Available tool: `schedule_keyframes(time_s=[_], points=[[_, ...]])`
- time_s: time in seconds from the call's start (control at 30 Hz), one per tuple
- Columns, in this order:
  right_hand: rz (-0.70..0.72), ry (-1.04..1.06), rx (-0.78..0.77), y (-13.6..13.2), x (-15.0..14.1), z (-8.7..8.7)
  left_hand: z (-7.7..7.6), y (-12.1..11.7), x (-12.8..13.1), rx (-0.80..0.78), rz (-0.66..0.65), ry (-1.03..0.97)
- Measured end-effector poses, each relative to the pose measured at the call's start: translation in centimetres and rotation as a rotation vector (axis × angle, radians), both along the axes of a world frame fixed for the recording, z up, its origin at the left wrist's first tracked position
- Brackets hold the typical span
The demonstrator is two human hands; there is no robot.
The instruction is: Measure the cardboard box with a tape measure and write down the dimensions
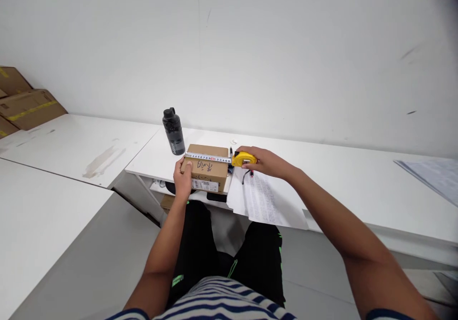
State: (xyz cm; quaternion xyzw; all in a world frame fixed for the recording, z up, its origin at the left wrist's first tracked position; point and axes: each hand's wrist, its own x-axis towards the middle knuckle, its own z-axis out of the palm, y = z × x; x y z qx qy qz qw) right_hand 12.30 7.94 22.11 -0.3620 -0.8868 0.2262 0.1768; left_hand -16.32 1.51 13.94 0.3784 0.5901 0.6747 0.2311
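Note:
A small brown cardboard box (214,170) with handwriting on top and a printed label on its near side sits at the table's front edge. My left hand (183,179) grips the box's left end, its thumb on top near the end of the tape. In my right hand (263,161) is a yellow tape measure (243,159), held just beyond the box's right end. Its white blade (209,157) runs pulled out across the box top from left to right. A dark cord hangs below the tape measure's case.
A dark water bottle (173,133) stands behind the box to the left. Printed sheets (265,203) lie right of the box, overhanging the table edge. A pen (231,151) lies behind the tape. More papers (431,177) lie far right; large cartons (30,108) are stacked far left.

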Motion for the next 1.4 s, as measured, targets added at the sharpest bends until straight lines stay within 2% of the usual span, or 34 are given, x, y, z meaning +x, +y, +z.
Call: schedule_keyframes(time_s=[0.13, 0.27, 0.43, 0.53, 0.63, 0.77, 0.83, 0.97, 1.03, 1.1, 1.17, 1.23, 1.27, 1.33, 1.4], points=[[0.008, 0.031, 0.061, 0.6, -1.6, 0.2, 0.0, 0.0, 0.1, 0.004, 0.004, 0.013], [0.031, 0.036, 0.138, 1.2, -4.9, 0.7, -0.2, -0.1, 0.0, -0.006, 0.007, 0.038], [0.080, -0.051, 0.198, 1.6, -12.0, 0.5, -0.2, -0.3, -0.3, -0.073, -0.044, 0.041], [0.142, 0.041, 0.194, 2.0, -16.6, 0.0, -0.2, -0.5, -0.3, -0.109, -0.042, 0.008], [0.206, 0.103, 0.167, 2.4, -19.9, -0.3, -0.2, -0.6, 0.1, -0.114, -0.021, -0.040], [0.285, 0.046, 0.172, 2.6, -21.6, 0.0, -0.1, -0.6, 0.5, -0.086, -0.039, -0.120], [0.254, 0.039, 0.185, 2.4, -21.2, 0.3, 0.0, -0.7, 0.5, -0.100, -0.032, -0.138], [0.031, 0.036, 0.234, 0.5, -18.2, 1.2, 0.1, -0.9, 0.5, -0.126, 0.070, -0.101], [-0.110, 0.036, 0.255, -1.2, -15.3, 1.4, -0.1, -0.5, 0.7, -0.074, 0.112, -0.047], [-0.271, 0.065, 0.259, -3.1, -11.3, 0.7, -0.6, 0.4, 1.0, 0.014, 0.142, 0.059], [-0.473, 0.145, 0.251, -4.5, -6.4, -0.9, -1.3, 1.9, 1.1, 0.118, 0.217, 0.195], [-0.687, 0.309, 0.260, -5.0, -0.8, -3.5, -1.7, 4.0, 1.1, 0.199, 0.320, 0.313], [-0.776, 0.407, 0.222, -4.7, 2.1, -5.0, -1.7, 5.2, 1.0, 0.220, 0.360, 0.357], [-0.932, 0.606, 0.045, -3.4, 7.7, -8.0, -1.5, 7.7, 0.7, 0.248, 0.425, 0.423], [-1.039, 0.639, -0.039, -1.3, 12.4, -10.8, -0.8, 9.7, 0.6, 0.286, 0.428, 0.508]])
